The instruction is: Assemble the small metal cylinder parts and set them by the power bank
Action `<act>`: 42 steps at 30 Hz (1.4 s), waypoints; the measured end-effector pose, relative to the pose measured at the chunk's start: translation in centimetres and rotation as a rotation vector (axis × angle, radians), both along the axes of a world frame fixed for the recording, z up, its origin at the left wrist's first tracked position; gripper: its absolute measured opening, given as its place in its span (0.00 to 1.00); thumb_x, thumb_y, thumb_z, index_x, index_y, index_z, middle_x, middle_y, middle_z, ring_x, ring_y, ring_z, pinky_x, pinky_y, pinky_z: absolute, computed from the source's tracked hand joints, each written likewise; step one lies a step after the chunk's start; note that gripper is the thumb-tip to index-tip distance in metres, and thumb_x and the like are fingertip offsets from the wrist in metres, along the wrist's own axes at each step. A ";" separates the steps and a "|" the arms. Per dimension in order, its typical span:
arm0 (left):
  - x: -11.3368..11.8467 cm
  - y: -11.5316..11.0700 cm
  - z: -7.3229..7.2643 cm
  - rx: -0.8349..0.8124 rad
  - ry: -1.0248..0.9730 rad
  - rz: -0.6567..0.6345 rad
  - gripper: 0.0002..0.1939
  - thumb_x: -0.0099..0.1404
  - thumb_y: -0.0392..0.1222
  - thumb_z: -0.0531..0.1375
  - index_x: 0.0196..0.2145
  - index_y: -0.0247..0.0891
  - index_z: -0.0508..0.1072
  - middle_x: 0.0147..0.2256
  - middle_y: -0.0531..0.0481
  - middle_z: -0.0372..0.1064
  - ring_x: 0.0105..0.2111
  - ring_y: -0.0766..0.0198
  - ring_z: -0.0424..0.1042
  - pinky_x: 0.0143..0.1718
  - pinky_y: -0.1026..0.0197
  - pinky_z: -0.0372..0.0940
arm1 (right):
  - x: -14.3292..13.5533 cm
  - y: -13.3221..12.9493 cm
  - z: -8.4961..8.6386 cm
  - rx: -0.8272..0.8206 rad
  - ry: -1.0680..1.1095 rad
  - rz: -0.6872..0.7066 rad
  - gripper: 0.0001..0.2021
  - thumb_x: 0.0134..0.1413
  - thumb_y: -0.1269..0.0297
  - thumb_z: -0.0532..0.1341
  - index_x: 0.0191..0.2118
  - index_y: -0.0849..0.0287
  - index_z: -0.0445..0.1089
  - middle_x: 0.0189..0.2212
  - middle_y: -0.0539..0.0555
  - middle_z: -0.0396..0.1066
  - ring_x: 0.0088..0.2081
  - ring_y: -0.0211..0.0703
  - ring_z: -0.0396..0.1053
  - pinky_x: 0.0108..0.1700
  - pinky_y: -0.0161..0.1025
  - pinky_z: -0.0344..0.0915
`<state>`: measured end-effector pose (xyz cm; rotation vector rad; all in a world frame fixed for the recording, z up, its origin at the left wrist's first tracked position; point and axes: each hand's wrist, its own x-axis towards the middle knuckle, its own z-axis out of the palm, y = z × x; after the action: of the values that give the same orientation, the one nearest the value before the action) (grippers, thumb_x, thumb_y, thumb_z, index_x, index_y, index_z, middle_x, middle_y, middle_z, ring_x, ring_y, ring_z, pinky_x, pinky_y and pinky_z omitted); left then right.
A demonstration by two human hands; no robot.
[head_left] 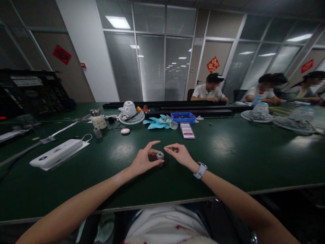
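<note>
One small metal cylinder (160,155) stands roughly upright near the table's (228,162) front edge, long axis vertical, round end facing up. The left hand (142,160) curves around it; whether its fingers grip, I cannot tell. The right hand's (182,156) fingertips bunch together, contents unclear. Beyond: one bottle (98,121), one blue tray (185,121), one pink oval (125,131).

- Smooth, shiny metal is seen on the near cylinder (160,155).
- Smooth plastic is suggested by the far blue blades (158,122).
- The tabletop (233,169) is finished semi-glossy.
</note>
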<state>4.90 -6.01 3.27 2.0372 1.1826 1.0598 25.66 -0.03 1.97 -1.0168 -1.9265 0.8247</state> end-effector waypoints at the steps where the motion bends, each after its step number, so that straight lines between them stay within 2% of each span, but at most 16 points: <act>1: 0.0 0.0 0.1 0.021 0.021 0.013 0.40 0.56 0.48 0.66 0.62 0.41 0.55 0.42 0.45 0.75 0.40 0.56 0.76 0.45 0.53 0.70 | 0.2 0.1 -0.2 0.012 -0.057 0.003 0.15 0.54 0.54 0.63 0.42 0.56 0.79 0.31 0.53 0.70 0.25 0.35 0.57 0.28 0.35 0.55; 6: -0.6 0.3 0.1 0.111 0.114 0.097 0.37 0.58 0.48 0.64 0.61 0.41 0.56 0.42 0.45 0.75 0.41 0.56 0.75 0.44 0.55 0.69 | 0.2 -0.2 -0.9 0.052 -0.261 0.049 0.12 0.54 0.55 0.64 0.42 0.49 0.79 0.31 0.52 0.65 0.29 0.38 0.60 0.33 0.37 0.57; 12: -1.8 1.2 0.0 0.171 0.185 0.207 0.34 0.59 0.49 0.63 0.60 0.40 0.57 0.41 0.46 0.75 0.38 0.58 0.75 0.41 0.58 0.68 | 0.0 -0.4 -1.3 0.065 -0.378 0.096 0.12 0.53 0.53 0.64 0.43 0.45 0.78 0.34 0.53 0.65 0.34 0.41 0.63 0.37 0.39 0.57; 15: -3.1 2.1 0.3 0.162 0.219 0.294 0.34 0.59 0.50 0.62 0.60 0.40 0.58 0.40 0.46 0.75 0.36 0.58 0.75 0.38 0.59 0.68 | 0.2 -0.4 -1.3 0.063 -0.380 0.114 0.15 0.54 0.52 0.63 0.46 0.46 0.77 0.35 0.53 0.65 0.36 0.42 0.63 0.39 0.39 0.58; 19: -6.7 4.0 1.0 0.126 0.325 0.449 0.32 0.59 0.50 0.61 0.58 0.39 0.60 0.39 0.46 0.75 0.36 0.57 0.75 0.37 0.60 0.68 | 0.4 -0.6 -0.9 0.033 -0.353 0.114 0.21 0.52 0.47 0.63 0.50 0.46 0.74 0.36 0.54 0.65 0.34 0.41 0.63 0.37 0.39 0.59; 24: -13.0 5.9 1.8 0.092 0.666 0.764 0.26 0.61 0.47 0.58 0.55 0.36 0.65 0.40 0.41 0.74 0.41 0.49 0.73 0.40 0.57 0.65 | 0.5 -0.9 -0.8 0.037 -0.331 0.113 0.20 0.52 0.48 0.63 0.51 0.45 0.73 0.37 0.53 0.66 0.32 0.40 0.62 0.36 0.38 0.58; 27: -16.3 6.1 2.2 0.023 0.811 0.906 0.24 0.64 0.45 0.55 0.55 0.32 0.64 0.42 0.38 0.73 0.44 0.46 0.72 0.41 0.55 0.64 | 0.5 -0.8 -0.9 0.048 -0.324 0.115 0.20 0.53 0.49 0.63 0.50 0.46 0.74 0.37 0.53 0.67 0.32 0.39 0.62 0.36 0.37 0.58; 32: -19.9 5.4 2.8 -0.068 0.867 1.041 0.21 0.65 0.41 0.54 0.52 0.23 0.64 0.42 0.31 0.71 0.44 0.43 0.70 0.40 0.55 0.62 | 0.4 -0.8 -0.9 0.063 -0.316 0.095 0.17 0.56 0.51 0.60 0.49 0.48 0.75 0.36 0.53 0.67 0.31 0.38 0.62 0.36 0.38 0.58; 35: -20.8 5.0 3.1 -0.114 0.871 1.080 0.18 0.63 0.39 0.55 0.48 0.22 0.66 0.41 0.30 0.71 0.43 0.44 0.71 0.38 0.56 0.62 | 0.2 -0.7 -1.0 0.071 -0.291 0.079 0.16 0.58 0.53 0.58 0.48 0.50 0.75 0.34 0.53 0.67 0.30 0.38 0.61 0.35 0.38 0.58; 38: -20.6 4.6 3.2 -0.140 0.868 1.124 0.17 0.63 0.38 0.55 0.46 0.21 0.66 0.41 0.27 0.70 0.41 0.43 0.71 0.37 0.55 0.63 | 0.1 -0.7 -1.1 0.064 -0.255 0.057 0.15 0.60 0.55 0.56 0.47 0.52 0.76 0.34 0.53 0.68 0.30 0.39 0.61 0.34 0.37 0.58; 40: -19.7 4.4 3.2 -0.091 0.881 1.179 0.19 0.65 0.40 0.53 0.47 0.19 0.64 0.43 0.24 0.68 0.44 0.39 0.69 0.39 0.51 0.63 | 0.1 -0.8 -1.0 0.049 -0.218 0.042 0.16 0.62 0.56 0.55 0.47 0.53 0.76 0.36 0.54 0.69 0.31 0.39 0.62 0.34 0.38 0.59; 42: -18.1 4.5 3.2 0.055 0.886 1.218 0.21 0.66 0.42 0.52 0.50 0.20 0.63 0.48 0.22 0.64 0.50 0.35 0.64 0.42 0.45 0.62 | 0.1 -0.9 -0.9 0.033 -0.182 0.029 0.16 0.63 0.56 0.53 0.46 0.54 0.75 0.37 0.55 0.70 0.32 0.40 0.63 0.35 0.38 0.59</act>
<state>-13.21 -1.55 6.44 1.7362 3.0749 0.5336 25.72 -0.92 1.11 -1.0775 -2.1054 0.7349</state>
